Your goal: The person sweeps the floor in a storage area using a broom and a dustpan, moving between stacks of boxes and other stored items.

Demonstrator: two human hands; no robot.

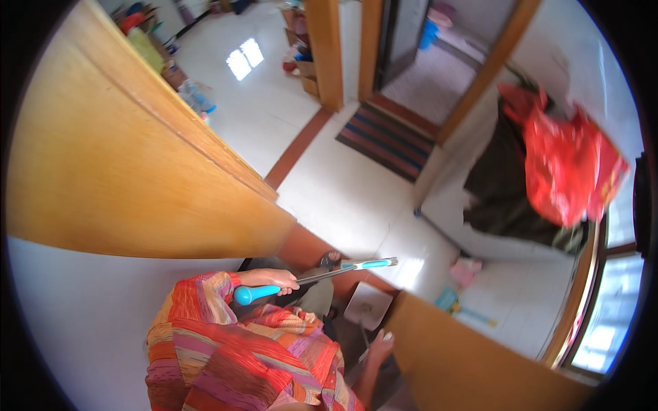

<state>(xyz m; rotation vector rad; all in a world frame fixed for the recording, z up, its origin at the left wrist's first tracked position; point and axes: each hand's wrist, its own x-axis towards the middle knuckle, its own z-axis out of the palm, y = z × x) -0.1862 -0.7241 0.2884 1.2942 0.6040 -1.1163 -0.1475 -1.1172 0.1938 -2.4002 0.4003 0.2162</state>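
My left hand [281,280] is closed round the metal pole of a long-handled cleaning tool [326,276], beside its rounded teal grip. The pole slants away to the right and ends in a teal and white part; what kind of tool it is cannot be told. My right hand [380,347] is lower right, fingers curled round a pale handle end. Near it a whitish dustpan [368,306] lies beyond the hand, with a thin handle running towards it. Whether that handle is the one in my hand is partly hidden.
A wooden door [154,169] stands at left, a wooden panel [452,349] at lower right. A striped mat [388,139] lies by a doorway. A red plastic bag [565,164] hangs over dark cloth [498,190] at right. Boxes [310,77] stand farther off.
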